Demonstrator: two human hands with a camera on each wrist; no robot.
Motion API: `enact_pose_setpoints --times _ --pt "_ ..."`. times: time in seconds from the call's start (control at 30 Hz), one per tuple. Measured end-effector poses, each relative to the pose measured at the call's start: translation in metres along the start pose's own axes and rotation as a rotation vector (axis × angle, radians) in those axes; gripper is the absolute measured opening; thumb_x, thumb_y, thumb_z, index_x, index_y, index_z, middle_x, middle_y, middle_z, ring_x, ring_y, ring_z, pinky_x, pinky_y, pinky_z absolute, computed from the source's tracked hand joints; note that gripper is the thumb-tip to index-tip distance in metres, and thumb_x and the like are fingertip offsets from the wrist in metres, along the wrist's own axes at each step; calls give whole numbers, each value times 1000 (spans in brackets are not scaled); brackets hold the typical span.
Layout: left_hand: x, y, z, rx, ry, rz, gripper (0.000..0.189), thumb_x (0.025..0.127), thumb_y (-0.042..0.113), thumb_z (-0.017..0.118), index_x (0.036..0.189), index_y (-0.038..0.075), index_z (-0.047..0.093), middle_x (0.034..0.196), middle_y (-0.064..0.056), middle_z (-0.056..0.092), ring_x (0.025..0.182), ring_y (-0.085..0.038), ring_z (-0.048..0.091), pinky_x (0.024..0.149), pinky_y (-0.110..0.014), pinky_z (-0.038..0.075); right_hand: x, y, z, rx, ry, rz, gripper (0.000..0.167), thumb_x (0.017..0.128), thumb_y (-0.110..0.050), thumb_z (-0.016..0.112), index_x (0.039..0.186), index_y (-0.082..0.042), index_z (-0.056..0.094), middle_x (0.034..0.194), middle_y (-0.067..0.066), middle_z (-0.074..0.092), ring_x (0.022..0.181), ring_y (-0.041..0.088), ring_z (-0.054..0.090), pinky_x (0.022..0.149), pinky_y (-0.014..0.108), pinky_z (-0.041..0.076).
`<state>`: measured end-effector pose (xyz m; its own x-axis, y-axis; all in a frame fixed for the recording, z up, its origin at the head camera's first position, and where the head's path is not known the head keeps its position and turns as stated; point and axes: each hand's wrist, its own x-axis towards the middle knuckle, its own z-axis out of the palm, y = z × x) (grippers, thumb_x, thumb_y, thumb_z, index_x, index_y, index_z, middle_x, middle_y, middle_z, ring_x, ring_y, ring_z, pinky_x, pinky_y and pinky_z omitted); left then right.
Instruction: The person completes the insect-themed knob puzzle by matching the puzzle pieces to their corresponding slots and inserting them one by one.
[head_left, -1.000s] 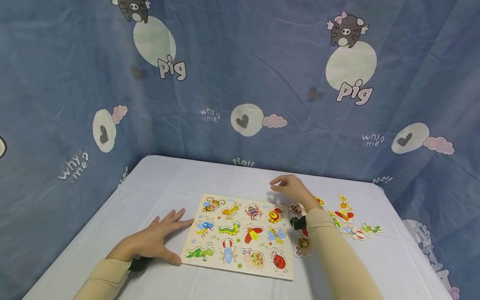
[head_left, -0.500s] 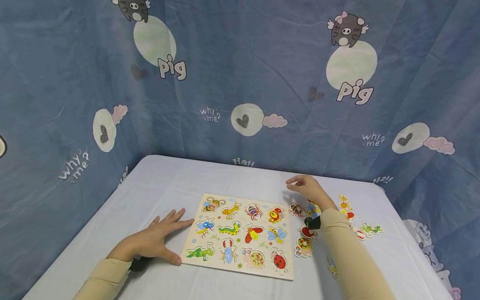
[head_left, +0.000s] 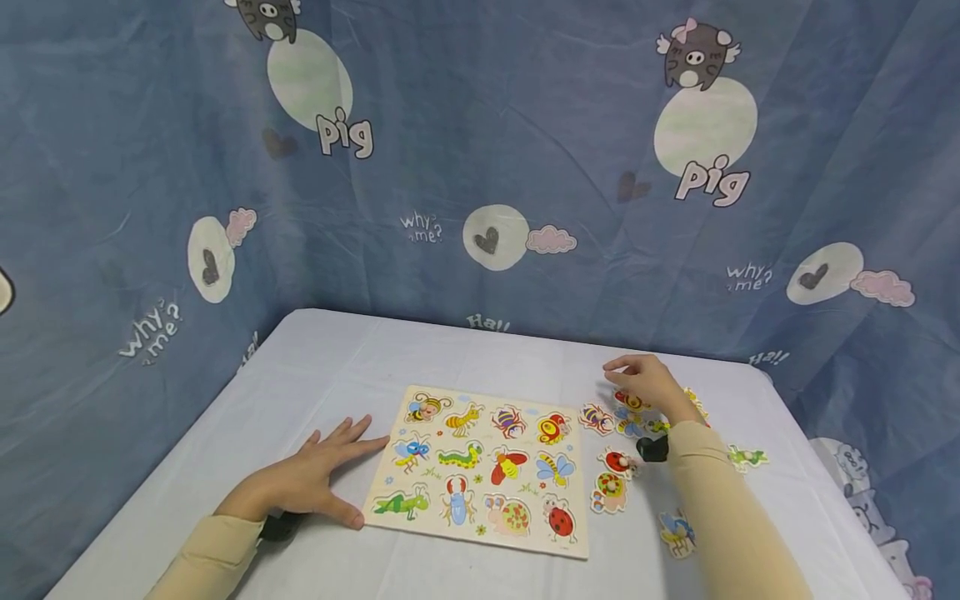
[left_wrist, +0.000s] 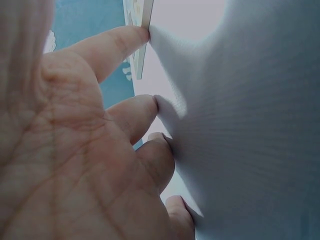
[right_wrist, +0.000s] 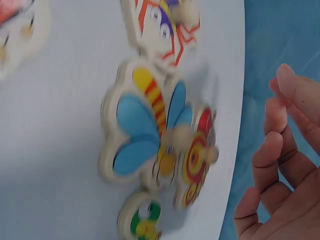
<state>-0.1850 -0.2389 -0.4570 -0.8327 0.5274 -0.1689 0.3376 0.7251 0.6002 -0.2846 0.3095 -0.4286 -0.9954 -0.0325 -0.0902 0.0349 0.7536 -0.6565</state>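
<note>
A wooden peg-puzzle board (head_left: 432,523) with pictures of insects lies on the white table. My left hand (head_left: 311,479) is spread flat at its left side, with thumb and index finger at the edge. In the left wrist view a fingertip (left_wrist: 142,34) meets the board's side, and the other fingertips rest on the cloth. My right hand (head_left: 647,385), fingers loosely bent around nothing, hovers over loose knobbed puzzle pieces. Below it in the right wrist view are a blue-winged dragonfly piece (right_wrist: 135,135), a red-and-yellow butterfly piece (right_wrist: 192,172) overlapping it, and a spider piece (right_wrist: 167,30).
Right of the board lie a ladybug piece (head_left: 617,462) and a snail piece (head_left: 610,492). A mosquito piece (head_left: 678,533) is nearer the front, beside the right sleeve (head_left: 731,508). Farther right sits a grasshopper piece (head_left: 747,456). A blue printed curtain (head_left: 420,283) hangs behind the table.
My right hand has moved rightward from near the board's top right corner to over the loose pieces, uncovering the spider, ladybug and mosquito pieces. My left hand stays put.
</note>
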Motion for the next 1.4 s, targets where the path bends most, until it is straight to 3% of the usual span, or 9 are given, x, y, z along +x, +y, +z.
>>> enact_pose_setpoints --times 0.33,0.7,0.9,1.17,1.4 --pt "1 -2 1 8 -2 -10 117 62 51 102 163 24 49 179 -23 19 164 -58 7 122 -85 0 -7 24 -20 -25 18 77 37 106 -30 67 134 -6 73 109 13 67 96 26 56 77 32 45" --pt "1 1 -1 10 6 -8 117 62 52 102 162 23 50 179 -23 19 164 -58 7 122 -86 0 -16 38 -38 -34 16 110 41 107 -32 66 137 -4 70 113 18 64 95 28 53 69 32 46" --pt "1 0 0 13 12 -3 117 62 52 102 162 23 50 179 -23 20 163 -58 8 122 -86 1 -21 50 -47 -36 16 146 43 107 -32 65 137 -2 69 115 20 64 99 30 55 72 31 48" --pt "1 -1 0 15 12 -4 117 62 52 102 163 25 50 179 -22 20 164 -57 7 123 -85 1 -27 70 -55 -35 24 218 42 107 -30 66 135 2 68 106 17 62 90 27 56 70 31 50" --pt "0 0 0 13 10 -4 117 62 52 102 163 25 49 179 -22 20 164 -57 8 123 -85 1 -35 81 -62 -43 35 261 45 105 -31 68 134 4 68 103 16 63 93 28 57 75 33 47"
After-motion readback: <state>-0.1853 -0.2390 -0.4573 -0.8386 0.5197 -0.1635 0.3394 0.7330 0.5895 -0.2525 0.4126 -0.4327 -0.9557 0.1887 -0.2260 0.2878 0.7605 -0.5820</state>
